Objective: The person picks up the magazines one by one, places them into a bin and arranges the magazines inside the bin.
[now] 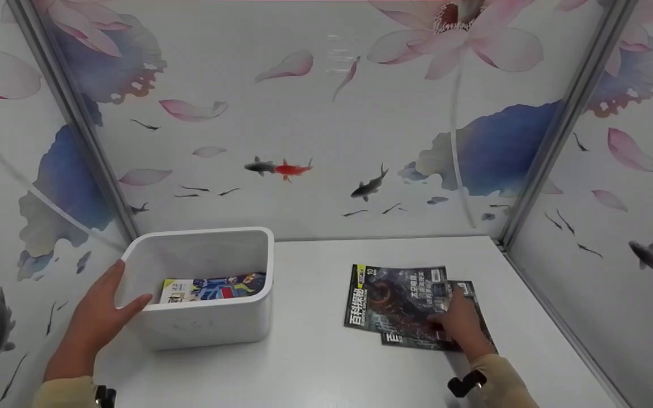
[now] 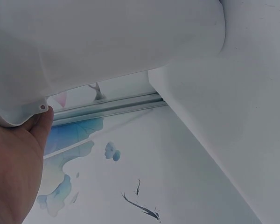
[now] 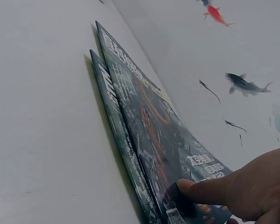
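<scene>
On the left stands a white plastic bin. My left hand grips its left end, thumb over the front rim and fingers along the outside; in the left wrist view the fingers are at the rim's corner tab. Inside the bin lies a colourful magazine. To the right, a dark magazine overlaps a second dark magazine on the table. My right hand holds the upper magazine at its right side, thumb on the cover; the other fingers are mostly hidden in the right wrist view.
The white table is enclosed by printed panels at the back, left and right, joined by grey metal corner posts. The bin stands near the left back corner, the magazines toward the right side.
</scene>
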A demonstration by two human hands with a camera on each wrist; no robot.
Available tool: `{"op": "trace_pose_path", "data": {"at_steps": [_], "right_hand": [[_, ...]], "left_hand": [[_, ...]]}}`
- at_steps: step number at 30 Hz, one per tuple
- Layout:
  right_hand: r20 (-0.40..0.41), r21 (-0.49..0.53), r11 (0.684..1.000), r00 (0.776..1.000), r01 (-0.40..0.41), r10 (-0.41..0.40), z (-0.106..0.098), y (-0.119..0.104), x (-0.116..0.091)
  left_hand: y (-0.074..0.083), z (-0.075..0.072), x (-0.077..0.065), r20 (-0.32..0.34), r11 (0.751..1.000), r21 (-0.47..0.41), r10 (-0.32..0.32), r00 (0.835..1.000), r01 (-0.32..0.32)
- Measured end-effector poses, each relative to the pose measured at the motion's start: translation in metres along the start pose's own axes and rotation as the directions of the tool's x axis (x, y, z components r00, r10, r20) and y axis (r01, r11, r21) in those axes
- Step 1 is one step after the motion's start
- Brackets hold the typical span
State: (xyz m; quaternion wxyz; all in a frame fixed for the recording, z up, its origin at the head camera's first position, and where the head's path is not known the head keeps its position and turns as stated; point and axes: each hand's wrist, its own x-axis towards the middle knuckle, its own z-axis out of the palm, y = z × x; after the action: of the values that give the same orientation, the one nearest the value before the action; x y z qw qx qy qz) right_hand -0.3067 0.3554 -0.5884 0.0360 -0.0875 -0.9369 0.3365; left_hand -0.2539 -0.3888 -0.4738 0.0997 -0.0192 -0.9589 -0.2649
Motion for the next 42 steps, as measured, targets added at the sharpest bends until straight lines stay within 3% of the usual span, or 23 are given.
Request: {"op": "trace_pose_path", "data": {"at_steps": [8,14,21,26,36,42], "right_hand": [[0.047,0.017,0.999,0.998,-0.047,0.047,-0.007,0.007,0.003],[0.107,0.140,0.988,0.993,-0.071,0.056,-0.015,0.010,0.006],[0.229,0.319,0.939,0.972,-0.125,0.051,-0.023,0.019,0.011],[0.311,0.390,0.904,0.949,-0.174,0.048,-0.023,0.026,0.012],[0.352,0.537,0.827,0.935,-0.166,-0.041,-0.015,0.042,0.014],[0.332,0.590,0.801,0.935,-0.102,-0.125,-0.016,0.042,0.014]], "left_hand": [[-0.001,-0.001,0.002,-0.005,1.000,0.001,0.003,1.000,-0.003],[-0.001,-0.002,0.002,-0.011,1.000,-0.010,0.007,1.000,-0.007],[-0.001,-0.002,0.003,-0.017,1.000,-0.006,0.014,1.000,-0.014],[0.000,-0.001,0.004,-0.016,1.000,-0.006,0.009,1.000,-0.009],[-0.001,0.000,0.003,0.010,1.000,-0.002,-0.002,1.000,0.002],[-0.003,0.001,0.002,0.010,1.000,0.005,-0.012,1.000,0.012]]}}
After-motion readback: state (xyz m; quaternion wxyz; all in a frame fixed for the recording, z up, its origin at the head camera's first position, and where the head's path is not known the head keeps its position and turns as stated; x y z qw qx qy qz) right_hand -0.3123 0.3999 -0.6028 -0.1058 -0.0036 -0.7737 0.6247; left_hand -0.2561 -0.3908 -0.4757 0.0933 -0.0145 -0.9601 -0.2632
